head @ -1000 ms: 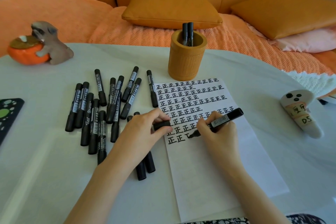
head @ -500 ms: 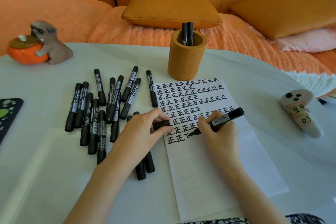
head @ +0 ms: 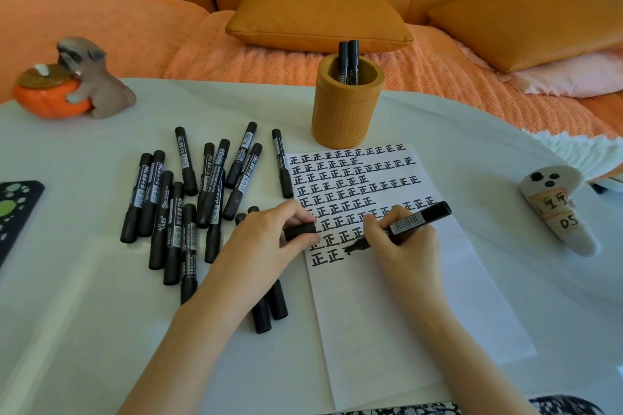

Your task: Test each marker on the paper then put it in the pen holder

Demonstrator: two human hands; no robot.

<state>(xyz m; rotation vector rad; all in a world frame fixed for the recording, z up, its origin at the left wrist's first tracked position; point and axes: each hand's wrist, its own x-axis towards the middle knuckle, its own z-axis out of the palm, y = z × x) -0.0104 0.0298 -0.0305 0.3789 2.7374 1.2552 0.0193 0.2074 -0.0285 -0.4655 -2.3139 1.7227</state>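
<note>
My right hand [head: 401,246] grips an uncapped black marker [head: 418,221], its tip touching the white paper [head: 404,313] at the lowest row of black characters. My left hand [head: 266,246] pinches the marker's black cap [head: 300,231] and rests at the paper's left edge. Several capped black markers [head: 175,205] lie loose on the table left of the paper, two of them partly under my left forearm. The orange pen holder [head: 345,111] stands behind the paper with two markers [head: 349,61] upright inside.
A dog figurine with an orange bowl [head: 72,81] sits at the far left. A white ghost-shaped object [head: 556,209] lies at the right. A dark patterned item [head: 17,209] pokes in at the left edge. An orange sofa with cushions [head: 317,17] runs behind the white table [head: 84,330].
The marker tip has shifted slightly along the bottom row, adding strokes to the third character. My left hand and the cap have stayed put.
</note>
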